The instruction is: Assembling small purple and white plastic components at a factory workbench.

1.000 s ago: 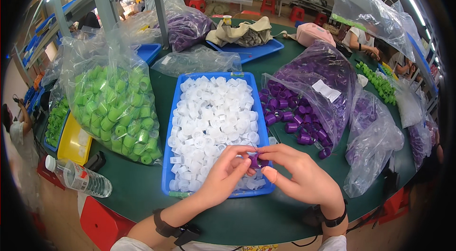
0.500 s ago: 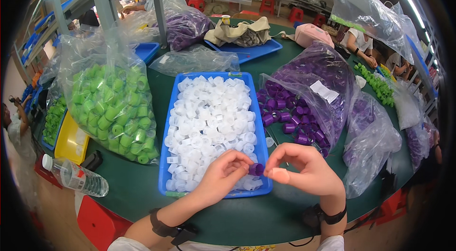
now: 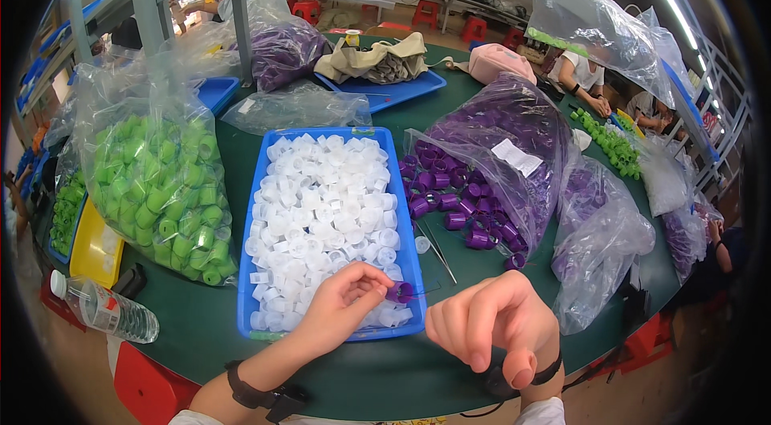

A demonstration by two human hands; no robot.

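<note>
Dark green counter (image 3: pixel 361 381), curved at its near edge, crowded with bags and trays under a grey metal frame.

Left hand (image 3: pixel 341 306): narrowed, thumb and fingers pinching a small purple ring-shaped piece (image 3: pixel 399 292). Piece sits at the fingertips, above the near right part of a blue tray (image 3: pixel 243 296); its short axis runs roughly sideways, open mouth seeming to face right. Thin dark wire (image 3: pixel 428 291) sticks out of it the same way.

Right hand (image 3: pixel 491 319): apart from the piece, which lies to its left and slightly farther out. Fingers loosely bent, thumb tip clear of the index; cannot tell whether anything is inside the curl.

Outward: white cups (image 3: pixel 321 208) heaped in the tray; tweezers (image 3: pixel 439 255) just beyond its right wall. Loose purple pieces (image 3: pixel 475 220) spill from a clear bag (image 3: pixel 522 132) farther right. Left, a bag of green pieces (image 3: pixel 161 200), then a water bottle (image 3: pixel 108 308) lying tilted.
</note>
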